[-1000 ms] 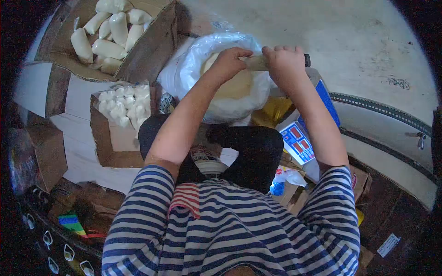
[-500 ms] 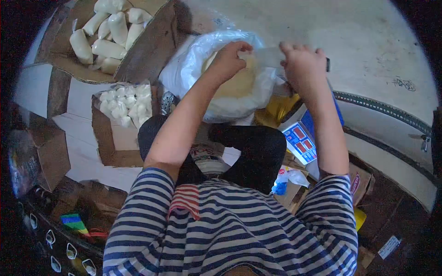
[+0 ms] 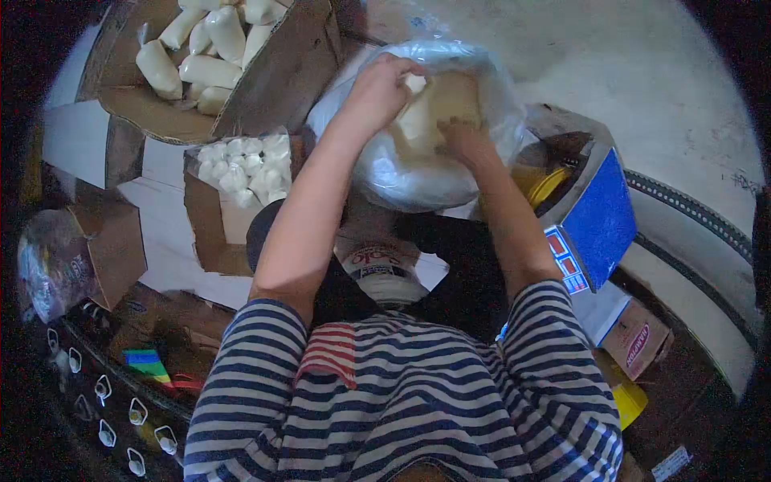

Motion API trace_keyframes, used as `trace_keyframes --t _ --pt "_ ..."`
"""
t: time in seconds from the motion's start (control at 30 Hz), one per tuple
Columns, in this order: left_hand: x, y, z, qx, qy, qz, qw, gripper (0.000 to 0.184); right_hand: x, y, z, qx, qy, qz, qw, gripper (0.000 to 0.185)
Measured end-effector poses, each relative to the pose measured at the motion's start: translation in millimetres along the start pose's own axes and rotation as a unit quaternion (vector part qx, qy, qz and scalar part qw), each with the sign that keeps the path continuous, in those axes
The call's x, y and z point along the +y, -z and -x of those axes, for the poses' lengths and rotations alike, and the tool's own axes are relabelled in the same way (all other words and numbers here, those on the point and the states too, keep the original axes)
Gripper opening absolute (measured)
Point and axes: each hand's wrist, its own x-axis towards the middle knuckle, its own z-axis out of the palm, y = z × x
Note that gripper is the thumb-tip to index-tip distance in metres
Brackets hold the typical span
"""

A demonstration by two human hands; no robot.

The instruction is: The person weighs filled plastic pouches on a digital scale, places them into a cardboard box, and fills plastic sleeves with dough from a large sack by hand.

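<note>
A large plastic-lined sack [image 3: 385, 173] of pale tan powder [image 3: 458, 92] stands open in front of my knees. Over its left side, my left hand [image 3: 377, 95] pinches the mouth of a small clear plastic bag [image 3: 418, 116], which hangs down inside the sack and looks whitish. My right hand [image 3: 466, 143] reaches into the sack from the right, low over the powder. Its fingers are dim and partly hidden, so I cannot make out whether they hold anything.
A cardboard box [image 3: 281, 80] of filled white bags [image 3: 225, 34] stands at upper left. Below it, a smaller carton [image 3: 210, 241] has several little white packets [image 3: 245, 170]. A blue scale [image 3: 598, 217] and something yellow [image 3: 548, 186] are right of the sack.
My right hand has moved left and down into the sack. The clear plastic film once stretched between both hands now hangs from my left hand. The view has shifted slightly.
</note>
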Motion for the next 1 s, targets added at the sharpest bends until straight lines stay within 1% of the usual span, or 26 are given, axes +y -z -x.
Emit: trace_keyframes --t 0.03,0.07,0.1,0.13,0.17,0.2,0.27,0.3,0.37,0.4,0.47,0.5,0.53,0.57,0.6,0.67,0.7,0.77,0.8,0.87,0.97,1.0 --pt "0.0 0.2 0.3 0.021 -0.032 0.001 0.999 0.038 5.8 -10.1 -12.3 0.096 -0.012 -0.044 0.994 0.048" --pt "0.6 0.8 0.0 0.020 -0.033 0.002 0.999 0.038 13.6 -17.1 -21.7 0.191 -0.025 -0.086 0.977 0.050" --pt "2.0 1.5 0.0 0.009 -0.026 0.010 1.000 0.044 19.1 0.5 -18.8 0.190 -0.029 -0.086 0.978 0.050" --pt "4.5 2.1 -0.8 0.000 -0.022 0.018 1.000 0.050 31.2 23.6 -18.1 0.181 0.021 -0.338 0.923 0.042" --pt "6.1 1.1 -1.6 0.000 -0.027 0.020 0.999 0.050 39.1 48.6 -14.5 0.162 0.072 -0.566 0.805 0.035" --pt "7.0 -0.5 -0.7 0.017 -0.045 0.038 0.998 0.053 41.2 63.5 -10.8 0.165 0.069 -0.564 0.806 0.035" --pt "9.9 -1.5 0.2 0.037 -0.067 0.056 0.996 0.056 34.1 87.8 -7.6 0.239 0.206 -0.444 0.839 0.027" --pt "11.1 -0.7 1.3 0.034 -0.059 0.061 0.996 0.057 28.7 95.8 -5.2 0.241 0.207 -0.442 0.839 0.027" --pt "11.4 0.3 2.5 0.034 -0.052 0.066 0.996 0.058 17.7 103.7 -2.0 0.280 0.207 -0.311 0.884 0.026" --pt "11.0 0.3 1.5 0.030 -0.058 0.067 0.996 0.058 12.6 104.9 -2.7 0.280 0.208 -0.310 0.884 0.026" --pt "11.5 0.2 1.3 0.028 -0.064 0.069 0.995 0.059 5.0 106.3 -4.6 0.317 0.206 -0.228 0.897 0.020" --pt "12.4 0.4 1.7 0.023 -0.058 0.096 0.993 0.059 3.0 107.0 -5.4 0.317 0.206 -0.228 0.897 0.020" --pt "13.1 0.5 2.4 0.019 -0.051 0.123 0.991 0.059 1.2 107.5 -5.9 0.333 0.197 -0.176 0.905 0.018" --pt "14.8 1.3 3.5 0.020 -0.051 0.124 0.991 0.059 -3.6 112.7 -2.5 0.347 0.187 -0.124 0.911 0.016" --pt "16.3 2.6 4.6 0.018 -0.055 0.115 0.992 0.059 -6.8 118.2 2.3 0.347 0.188 -0.123 0.911 0.016" --pt "17.1 5.5 4.9 0.018 -0.057 0.107 0.992 0.059 -10.7 132.3 13.6 0.296 0.155 -0.129 0.934 0.016" --pt "17.1 6.4 4.5 0.003 -0.047 0.108 0.993 0.058 -12.1 137.8 16.0 0.295 0.156 -0.129 0.934 0.016" --pt "17.8 8.9 4.6 -0.010 -0.038 0.110 0.993 0.057 -12.1 144.2 19.1 0.197 0.137 -0.186 0.953 0.019" --pt "18.7 10.3 5.0 -0.017 -0.043 0.099 0.994 0.057 -11.1 141.3 17.9 0.197 0.137 -0.185 0.953 0.019" --pt "18.3 11.2 4.4 -0.023 -0.049 0.088 0.995 0.057 -12.5 137.6 16.4 0.263 0.192 -0.200 0.924 0.020" --pt "17.1 9.0 3.1 -0.041 -0.043 0.074 0.995 0.056 -13.5 140.4 19.2 0.252 0.187 -0.174 0.933 0.018" --pt "18.6 7.6 4.2 -0.032 -0.030 0.077 0.996 0.051 -11.5 138.6 17.4 0.252 0.187 -0.174 0.934 0.018"
